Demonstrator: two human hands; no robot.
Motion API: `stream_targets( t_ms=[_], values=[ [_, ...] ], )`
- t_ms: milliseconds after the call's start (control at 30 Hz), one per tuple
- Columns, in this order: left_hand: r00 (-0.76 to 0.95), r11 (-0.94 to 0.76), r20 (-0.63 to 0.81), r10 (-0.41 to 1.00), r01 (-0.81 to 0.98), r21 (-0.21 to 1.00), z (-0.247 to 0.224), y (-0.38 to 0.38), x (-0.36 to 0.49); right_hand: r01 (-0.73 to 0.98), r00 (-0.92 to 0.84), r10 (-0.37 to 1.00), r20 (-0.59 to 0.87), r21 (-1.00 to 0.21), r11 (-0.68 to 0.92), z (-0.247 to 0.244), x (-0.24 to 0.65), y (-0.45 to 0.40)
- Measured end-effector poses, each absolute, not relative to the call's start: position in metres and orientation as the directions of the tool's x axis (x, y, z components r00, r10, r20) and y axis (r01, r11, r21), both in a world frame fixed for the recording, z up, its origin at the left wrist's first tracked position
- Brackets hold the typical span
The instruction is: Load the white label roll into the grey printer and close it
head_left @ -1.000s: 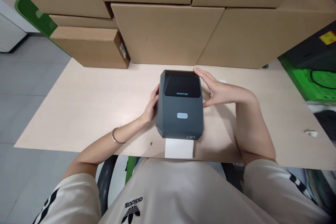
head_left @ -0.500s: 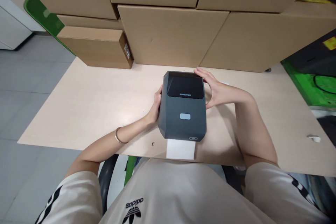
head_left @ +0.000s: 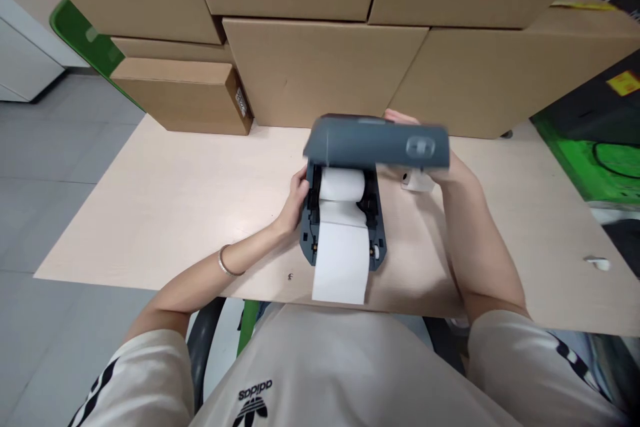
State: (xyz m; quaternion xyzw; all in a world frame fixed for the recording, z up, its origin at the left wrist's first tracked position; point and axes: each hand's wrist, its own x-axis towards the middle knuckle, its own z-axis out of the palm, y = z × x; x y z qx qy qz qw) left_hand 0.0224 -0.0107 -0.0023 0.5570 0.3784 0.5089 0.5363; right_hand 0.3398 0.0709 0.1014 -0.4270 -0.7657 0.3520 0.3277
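A dark grey label printer (head_left: 309, 243) stands at the middle of the table near its front edge, its inside exposed. A white paper roll (head_left: 343, 185) sits in it, and a paper strip (head_left: 341, 267) runs out over the front. My left hand (head_left: 295, 203) grips the printer's left side. With my right hand (head_left: 454, 170) I hold the raised printer cover (head_left: 370, 140), which is smeared by motion and juts out to the right past the base. My right fingertips show behind the cover; the rest of those fingers is hidden.
A small white object (head_left: 417, 181) lies right of the printer, partly under the cover. Cardboard boxes (head_left: 325, 73) are stacked along the back, with a smaller box (head_left: 175, 97) at left. A small white item (head_left: 599, 263) lies on the table (head_left: 150, 213) at far right.
The printer cover, closed before, has been lifted up and toward the back and right by my right hand, revealing the paper roll. My left hand stays at the printer's side.
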Motion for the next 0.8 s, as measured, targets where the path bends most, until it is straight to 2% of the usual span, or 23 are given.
stream_targets(
  t_ms=[100,200,300,400,433,500,567,633,700,800],
  values=[
    [0.211,-0.097,0.114,0.971,-0.09,0.991,-0.005,-0.011,0.015,0.346,-0.25,0.939,0.237,-0.884,0.315,0.089,0.319,0.073],
    [0.229,-0.112,0.124,0.965,-0.066,0.992,-0.004,-0.009,0.012,0.3,-0.121,0.971,0.207,-0.924,0.235,0.076,0.301,0.076],
    [0.207,-0.123,0.135,0.969,-0.07,0.99,-0.004,-0.008,0.011,0.415,-0.007,0.975,0.223,-0.886,0.206,0.071,0.298,0.078],
    [0.197,-0.126,0.137,0.971,-0.071,0.99,-0.003,-0.007,0.011,0.618,0.118,0.908,0.402,-0.746,0.249,0.076,0.299,0.07],
    [0.195,-0.13,0.141,0.971,-0.071,0.989,-0.004,-0.007,0.011,0.679,0.098,0.884,0.457,-0.68,0.277,0.08,0.297,0.064],
    [0.189,-0.137,0.148,0.971,-0.067,0.988,-0.004,-0.007,0.011,0.76,-0.088,0.868,0.489,-0.53,0.376,0.089,0.289,0.05],
    [0.181,-0.142,0.15,0.972,-0.056,0.988,-0.004,-0.007,0.011,0.768,-0.377,0.84,0.389,-0.376,0.519,0.096,0.276,0.034],
    [0.176,-0.142,0.147,0.973,-0.041,0.989,-0.004,-0.007,0.011,0.746,-0.57,0.787,0.234,-0.254,0.616,0.099,0.262,0.022],
    [0.163,-0.143,0.146,0.976,-0.027,0.989,-0.003,-0.007,0.011,0.755,-0.623,0.774,0.111,-0.173,0.633,0.098,0.25,0.016],
    [0.144,-0.152,0.152,0.978,-0.01,0.988,-0.001,-0.007,0.012,0.802,-0.588,0.809,0.023,-0.118,0.586,0.095,0.243,0.016]
  ],
)
